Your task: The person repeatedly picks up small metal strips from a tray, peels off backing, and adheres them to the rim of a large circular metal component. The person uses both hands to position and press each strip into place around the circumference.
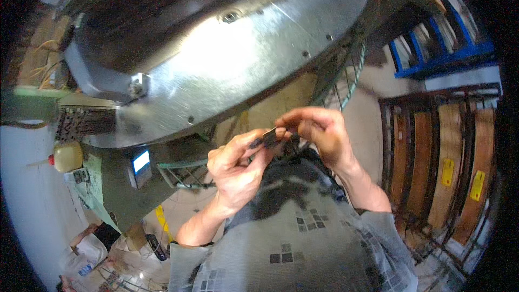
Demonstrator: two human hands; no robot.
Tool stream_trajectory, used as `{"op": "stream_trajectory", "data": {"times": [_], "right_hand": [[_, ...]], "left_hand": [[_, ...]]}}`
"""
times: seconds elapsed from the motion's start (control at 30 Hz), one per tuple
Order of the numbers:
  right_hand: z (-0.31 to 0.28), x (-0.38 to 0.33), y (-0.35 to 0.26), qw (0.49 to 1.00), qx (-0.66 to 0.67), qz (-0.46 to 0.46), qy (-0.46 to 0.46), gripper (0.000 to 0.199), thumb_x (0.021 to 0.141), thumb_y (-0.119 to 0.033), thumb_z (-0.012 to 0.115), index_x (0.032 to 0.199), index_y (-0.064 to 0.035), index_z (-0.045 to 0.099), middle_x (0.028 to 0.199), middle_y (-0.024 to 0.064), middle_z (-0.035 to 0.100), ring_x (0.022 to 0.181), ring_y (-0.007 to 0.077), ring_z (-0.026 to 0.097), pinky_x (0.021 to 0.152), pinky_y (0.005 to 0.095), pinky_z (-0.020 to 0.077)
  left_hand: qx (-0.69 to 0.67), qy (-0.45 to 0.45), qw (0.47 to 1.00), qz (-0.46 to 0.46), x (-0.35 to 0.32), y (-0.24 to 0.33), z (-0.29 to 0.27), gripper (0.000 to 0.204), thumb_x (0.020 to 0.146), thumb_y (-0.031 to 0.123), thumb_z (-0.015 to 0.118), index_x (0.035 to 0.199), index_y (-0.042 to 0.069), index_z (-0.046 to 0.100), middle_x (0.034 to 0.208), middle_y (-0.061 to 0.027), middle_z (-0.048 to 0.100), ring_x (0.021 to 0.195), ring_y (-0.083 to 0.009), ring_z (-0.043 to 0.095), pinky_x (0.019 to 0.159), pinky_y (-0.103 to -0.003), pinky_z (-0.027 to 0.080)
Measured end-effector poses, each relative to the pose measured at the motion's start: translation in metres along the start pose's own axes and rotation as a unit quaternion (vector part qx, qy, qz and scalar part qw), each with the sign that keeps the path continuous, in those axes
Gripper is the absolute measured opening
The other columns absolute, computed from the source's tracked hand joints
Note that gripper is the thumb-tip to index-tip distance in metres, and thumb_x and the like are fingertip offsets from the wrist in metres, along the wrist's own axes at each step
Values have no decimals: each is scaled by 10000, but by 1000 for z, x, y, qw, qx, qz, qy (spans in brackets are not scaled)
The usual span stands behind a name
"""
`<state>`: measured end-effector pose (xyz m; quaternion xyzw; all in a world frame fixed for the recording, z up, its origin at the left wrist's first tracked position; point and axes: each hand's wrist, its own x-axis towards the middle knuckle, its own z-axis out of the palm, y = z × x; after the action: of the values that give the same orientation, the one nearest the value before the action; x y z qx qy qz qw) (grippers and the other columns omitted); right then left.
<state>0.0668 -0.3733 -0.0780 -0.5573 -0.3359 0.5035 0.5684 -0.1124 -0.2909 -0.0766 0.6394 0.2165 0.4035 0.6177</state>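
The handling looks unfinished, with the left hand (236, 168) pinching a small dark piece (269, 138), not set down, before the curved metal plate (281, 48), and the adjacent right hand's (326, 136) hold unclear.

And at two o'clock stood a blue rack (448, 58)! Yellow tags (447, 172) flashed on wooden boards (448, 132) at three; a red-tipped bottle (69, 157) held nine, a screen (141, 162) glowed near eight.

We are in what looks like a workshop: we see a big, drilled metal plate (281, 46), a blue rack (440, 60), a row of wooden boards (448, 135).
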Motion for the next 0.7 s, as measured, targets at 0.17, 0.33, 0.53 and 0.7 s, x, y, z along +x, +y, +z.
{"op": "stream_trajectory", "data": {"times": [0.17,0.33,0.53,0.7], "right_hand": [[34,8,-32,975,-144,-164,-34,481,795,70,765,1259,21,646,1046,91,750,925,152,712,828,296,580],[44,38,-65,996,-59,-70,0,340,866,53,681,1204,24,668,925,92,755,796,120,705,701,274,589],[38,100,-97,925,-263,-255,-98,148,879,-49,733,977,56,696,769,37,682,723,86,647,632,255,531],[36,176,-125,860,-376,-344,-8,251,816,-159,774,740,51,660,671,121,627,599,115,548,574,330,450]], "left_hand": [[-180,71,981,-34,35,41,-6,348,876,-142,662,1194,-19,592,1149,-203,706,1038,-287,709,953,-404,573],[-212,91,972,-53,85,69,-24,293,856,-30,752,1122,-28,629,1102,-182,724,990,-284,725,912,-393,586],[-193,7,979,-65,148,76,-60,184,799,-15,793,961,0,706,931,-124,747,857,-208,734,820,-351,595],[-122,-4,991,-45,211,70,-75,200,798,-29,771,976,-16,682,963,-144,744,871,-220,733,845,-354,600]]}}
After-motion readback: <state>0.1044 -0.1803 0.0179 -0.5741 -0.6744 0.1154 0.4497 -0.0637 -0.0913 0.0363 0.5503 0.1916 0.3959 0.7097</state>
